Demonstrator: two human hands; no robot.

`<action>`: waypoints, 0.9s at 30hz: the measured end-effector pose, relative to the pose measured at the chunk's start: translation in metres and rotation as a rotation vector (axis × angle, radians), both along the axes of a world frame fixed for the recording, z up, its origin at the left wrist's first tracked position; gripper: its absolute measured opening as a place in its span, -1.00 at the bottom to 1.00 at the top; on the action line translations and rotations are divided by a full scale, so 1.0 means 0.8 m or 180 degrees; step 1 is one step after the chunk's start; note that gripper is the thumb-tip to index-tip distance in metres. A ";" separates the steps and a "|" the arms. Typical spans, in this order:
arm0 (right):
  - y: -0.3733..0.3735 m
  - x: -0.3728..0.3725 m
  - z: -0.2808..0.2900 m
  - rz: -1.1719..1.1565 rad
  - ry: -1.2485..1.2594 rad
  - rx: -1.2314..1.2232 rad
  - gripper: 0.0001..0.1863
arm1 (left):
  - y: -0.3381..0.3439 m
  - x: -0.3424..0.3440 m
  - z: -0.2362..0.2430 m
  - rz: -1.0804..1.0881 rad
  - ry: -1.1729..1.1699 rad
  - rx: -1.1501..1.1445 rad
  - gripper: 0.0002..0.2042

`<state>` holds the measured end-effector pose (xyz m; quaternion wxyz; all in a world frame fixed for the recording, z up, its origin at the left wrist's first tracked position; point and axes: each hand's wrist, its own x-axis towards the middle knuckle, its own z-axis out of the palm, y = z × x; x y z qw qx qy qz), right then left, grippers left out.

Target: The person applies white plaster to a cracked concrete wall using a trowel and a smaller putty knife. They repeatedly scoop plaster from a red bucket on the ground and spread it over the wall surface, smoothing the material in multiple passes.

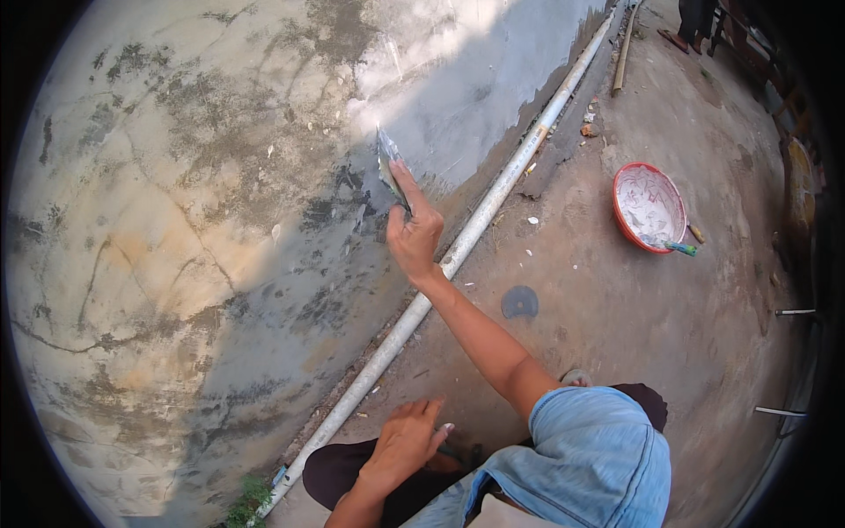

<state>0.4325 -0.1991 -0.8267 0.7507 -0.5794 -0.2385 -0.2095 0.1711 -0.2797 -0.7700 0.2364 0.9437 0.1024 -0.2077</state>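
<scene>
My right hand [415, 233] reaches up to the wall, its fingers closed round a flat metal plastering trowel [388, 169]. The blade lies against the wall [176, 176], at the border between smooth, pale coated plaster and a rough, stained, cracked part. How much of the blade touches the wall is hard to tell. My left hand [409, 440] is beside my dark-clad knee, with its fingers loosely stretched and nothing in them.
A long white pipe [506, 180] runs along the wall's foot. On the ground to the right, a red-rimmed basin [650, 207] holds white paste and a green-handled tool [680, 247]. A grey disc [519, 302] lies nearer. Another person's feet [682, 41] show far right.
</scene>
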 end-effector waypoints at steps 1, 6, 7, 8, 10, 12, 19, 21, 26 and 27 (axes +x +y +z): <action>-0.004 -0.025 -0.001 0.0213 -0.0148 -0.0080 -0.41 | 0.001 0.001 0.001 0.0035 0.0086 -0.0002 -0.51; -0.057 -0.049 -0.034 0.0747 0.0476 -0.0056 -0.46 | 0.000 -0.001 0.004 -0.0001 -0.0048 0.0039 -0.52; -0.061 -0.035 -0.048 0.0621 0.0840 0.0019 -0.49 | 0.001 -0.004 0.004 0.0047 -0.0058 0.0038 -0.52; -0.070 -0.016 -0.060 0.0448 0.1195 0.0109 -0.52 | 0.001 -0.005 0.004 0.0020 -0.0084 0.0018 -0.52; -0.056 0.032 -0.091 0.0080 0.1375 0.0100 -0.52 | 0.000 -0.007 0.003 -0.0041 -0.0143 -0.0051 -0.51; -0.029 0.046 -0.101 -0.0005 0.1273 -0.0150 -0.49 | 0.000 -0.007 0.005 -0.0050 -0.0107 -0.0051 -0.51; 0.026 -0.137 -0.110 0.0462 -0.0039 -0.0751 -0.30 | 0.004 -0.005 -0.005 -0.0096 -0.0050 -0.0069 -0.52; -0.001 -0.152 -0.121 0.0939 -0.0180 -0.0631 -0.33 | 0.004 -0.002 -0.005 -0.0076 -0.0039 -0.0047 -0.52; -0.066 -0.023 -0.108 0.0308 0.0903 -0.0116 -0.51 | -0.003 0.000 0.006 -0.0012 -0.0124 -0.0049 -0.52; -0.075 0.021 -0.109 0.0099 0.1267 -0.0005 -0.58 | -0.005 -0.001 0.006 -0.0023 -0.0093 -0.0067 -0.52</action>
